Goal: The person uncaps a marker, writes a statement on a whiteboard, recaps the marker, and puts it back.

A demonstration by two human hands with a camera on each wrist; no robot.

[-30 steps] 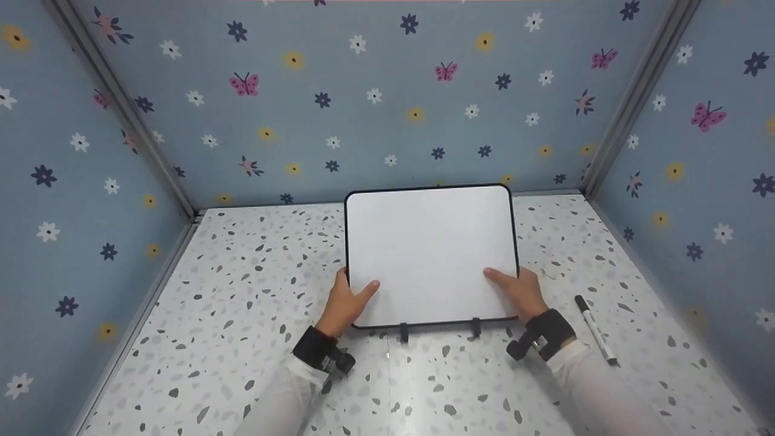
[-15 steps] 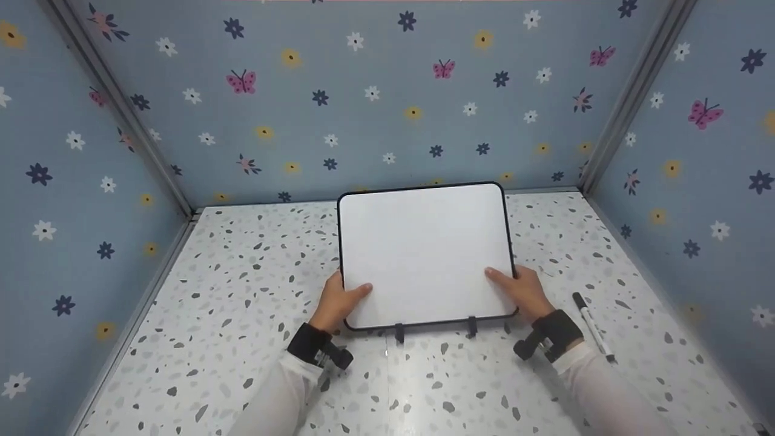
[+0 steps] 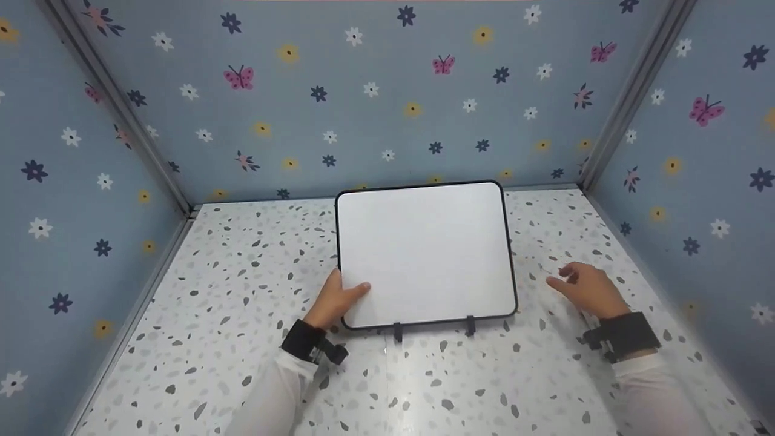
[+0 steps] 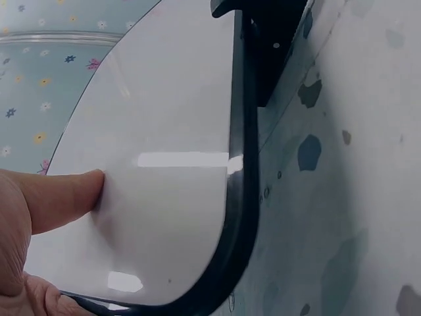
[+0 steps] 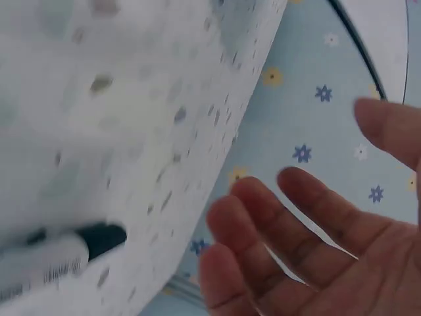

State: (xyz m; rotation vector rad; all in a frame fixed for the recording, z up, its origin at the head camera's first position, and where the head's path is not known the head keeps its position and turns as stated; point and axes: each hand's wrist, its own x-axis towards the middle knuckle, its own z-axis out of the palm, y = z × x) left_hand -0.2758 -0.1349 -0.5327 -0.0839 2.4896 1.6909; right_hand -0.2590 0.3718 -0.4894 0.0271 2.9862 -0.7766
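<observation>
A small whiteboard [image 3: 427, 251] with a black rim leans back on a stand, whose two dark feet [image 3: 398, 332] hook its lower edge. My left hand [image 3: 336, 300] grips the board's left side, thumb [image 4: 69, 196] on the white face and fingers behind the rim. Apart from the board, to its right, my right hand [image 3: 590, 290] hovers with fingers loosely bent and nothing between them. A marker [image 5: 62, 260] with a white barrel and a black cap lies on the table in the right wrist view; my right hand and wrist hide it in the head view.
The speckled table [image 3: 242, 290] is enclosed by a blue back wall [image 3: 375, 127] and side walls, printed with flowers and butterflies. The board's top edge stands close to the back wall. Both wrists wear black straps [image 3: 633, 336] with small cameras.
The board has shifted slightly left with both hands on it. My right hand has since let go of its right edge and moved right, over the marker. My left hand keeps its grip.
</observation>
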